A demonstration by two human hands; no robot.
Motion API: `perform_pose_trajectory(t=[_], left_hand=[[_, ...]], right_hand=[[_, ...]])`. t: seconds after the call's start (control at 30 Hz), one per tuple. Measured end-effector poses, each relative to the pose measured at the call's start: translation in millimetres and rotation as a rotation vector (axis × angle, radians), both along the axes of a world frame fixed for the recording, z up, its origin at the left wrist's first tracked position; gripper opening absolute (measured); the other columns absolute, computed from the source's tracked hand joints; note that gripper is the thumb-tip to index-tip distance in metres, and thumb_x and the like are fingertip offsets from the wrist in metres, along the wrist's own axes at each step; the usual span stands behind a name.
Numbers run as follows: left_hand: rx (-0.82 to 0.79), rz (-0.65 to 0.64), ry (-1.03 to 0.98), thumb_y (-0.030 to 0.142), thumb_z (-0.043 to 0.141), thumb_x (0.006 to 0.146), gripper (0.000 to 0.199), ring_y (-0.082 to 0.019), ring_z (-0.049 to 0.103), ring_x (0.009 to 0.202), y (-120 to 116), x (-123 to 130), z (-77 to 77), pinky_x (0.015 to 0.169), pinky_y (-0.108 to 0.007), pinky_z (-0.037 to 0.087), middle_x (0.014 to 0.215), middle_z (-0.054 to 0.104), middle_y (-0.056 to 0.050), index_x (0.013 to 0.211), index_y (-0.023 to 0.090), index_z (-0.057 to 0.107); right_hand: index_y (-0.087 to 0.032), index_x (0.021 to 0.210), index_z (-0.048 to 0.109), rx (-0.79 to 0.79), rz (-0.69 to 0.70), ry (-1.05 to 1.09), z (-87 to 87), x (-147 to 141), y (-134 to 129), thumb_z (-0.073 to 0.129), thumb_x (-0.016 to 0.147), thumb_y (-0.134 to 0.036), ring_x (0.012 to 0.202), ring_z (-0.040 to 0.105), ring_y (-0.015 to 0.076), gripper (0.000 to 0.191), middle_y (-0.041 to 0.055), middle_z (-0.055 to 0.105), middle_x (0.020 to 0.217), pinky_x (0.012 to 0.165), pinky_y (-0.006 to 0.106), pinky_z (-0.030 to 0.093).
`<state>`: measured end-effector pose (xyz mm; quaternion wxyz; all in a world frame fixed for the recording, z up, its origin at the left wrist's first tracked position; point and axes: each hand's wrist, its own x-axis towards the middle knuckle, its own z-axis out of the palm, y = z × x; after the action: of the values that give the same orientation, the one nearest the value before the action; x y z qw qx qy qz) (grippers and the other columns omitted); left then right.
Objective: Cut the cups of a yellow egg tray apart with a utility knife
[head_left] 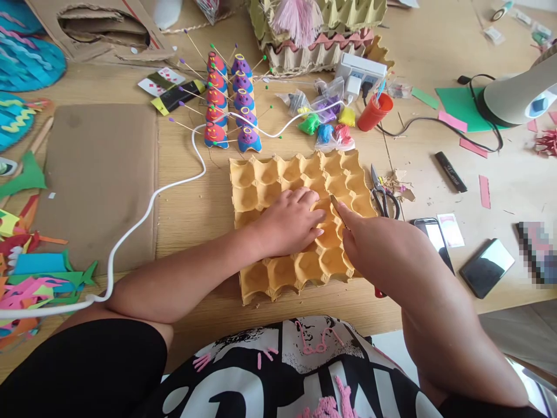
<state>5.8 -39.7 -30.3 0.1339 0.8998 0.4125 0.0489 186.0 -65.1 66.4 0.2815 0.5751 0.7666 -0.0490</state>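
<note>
A yellow egg tray [282, 273] lies on the table in front of me, cups facing up. My left hand [293, 220] presses down on its middle, with the fingers curled over the ridges and into the cups. In my right hand [369, 238] is a knife [336, 204]; its narrow blade touches the tray right of my left fingers. Most of its handle is hidden in my fist, and a red end [380, 293] shows below the hand. Just right of the tray lie dark-handled scissors [383, 194], partly behind my right hand.
Two rows of painted egg-cup figures [216, 101] with pins stand behind the tray. A white cable [152, 200] crosses the left side near cardboard [100, 174]. Bags of coloured clay [324, 133], a red cup [375, 111], a power strip [361, 69] and phones [487, 267] lie about.
</note>
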Motion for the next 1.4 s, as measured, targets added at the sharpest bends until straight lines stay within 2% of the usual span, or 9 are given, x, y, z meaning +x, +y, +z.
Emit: perform_pose_trajectory(t=[0.13,0.27,0.5,0.8,1.0,1.13,1.4], left_hand=[[0.006,-0.009,0.004,0.039,0.053,0.106,0.03,-0.035,0.05,0.141,0,0,0.7,0.114,-0.053,0.043,0.145,0.058,-0.017,0.119,0.02,0.072],[0.002,-0.008,0.028,0.039,0.053,0.106,0.032,-0.037,0.046,0.147,-1,0,1.4,0.116,-0.056,0.041,0.152,0.055,-0.018,0.125,0.021,0.071],[-0.021,-0.002,0.002,0.04,0.052,0.107,0.032,-0.036,0.048,0.144,0,0,1.0,0.115,-0.054,0.042,0.149,0.057,-0.016,0.124,0.021,0.071],[-0.01,-0.004,0.015,0.042,0.054,0.107,0.031,-0.037,0.047,0.145,0,-1,1.9,0.114,-0.054,0.042,0.147,0.056,-0.017,0.123,0.021,0.071],[-0.013,-0.007,0.027,0.043,0.053,0.108,0.032,-0.037,0.047,0.144,0,-1,3.9,0.113,-0.054,0.044,0.146,0.057,-0.017,0.123,0.021,0.071],[0.001,-0.003,0.014,0.044,0.053,0.107,0.031,-0.036,0.047,0.143,0,0,2.7,0.113,-0.053,0.044,0.144,0.057,-0.016,0.121,0.022,0.071],[-0.032,0.008,0.004,0.041,0.055,0.106,0.03,-0.036,0.045,0.146,-1,0,3.2,0.115,-0.054,0.042,0.149,0.056,-0.016,0.123,0.022,0.071]], right_hand=[[-0.025,0.172,0.034,0.02,0.073,0.055,11.1,12,-9,0.038,0.101,-0.021,0.046,0.052,0.0147,0.071,0.0025,0.067,0.061,0.052,0.031,0.027],[-0.029,0.173,0.03,0.062,0.038,0.018,16.7,9,-5,0.038,0.103,-0.028,0.048,0.051,0.0142,0.071,0.0012,0.069,0.065,0.051,0.03,0.024],[-0.03,0.172,0.032,0.011,-0.038,-0.012,7.6,0,4,0.042,0.105,-0.029,0.045,0.051,0.0126,0.068,0.0009,0.074,0.072,0.049,0.029,0.025],[-0.025,0.172,0.034,0.015,-0.055,0.009,0.2,-5,2,0.037,0.108,-0.029,0.047,0.057,0.0144,0.064,0.0051,0.078,0.078,0.049,0.031,0.028],[-0.021,0.172,0.034,0.018,-0.04,0.003,-4.9,-7,0,0.038,0.107,-0.028,0.053,0.064,0.0191,0.065,0.0072,0.076,0.073,0.049,0.031,0.029],[-0.017,0.172,0.033,0.037,-0.021,0.043,-8.9,-7,2,0.038,0.106,-0.026,0.061,0.069,0.0232,0.067,0.0093,0.075,0.071,0.052,0.032,0.035],[-0.02,0.171,0.035,-0.006,-0.03,0.024,-3.2,-7,2,0.039,0.105,-0.026,0.055,0.066,0.0202,0.067,0.0086,0.075,0.071,0.051,0.031,0.035]])
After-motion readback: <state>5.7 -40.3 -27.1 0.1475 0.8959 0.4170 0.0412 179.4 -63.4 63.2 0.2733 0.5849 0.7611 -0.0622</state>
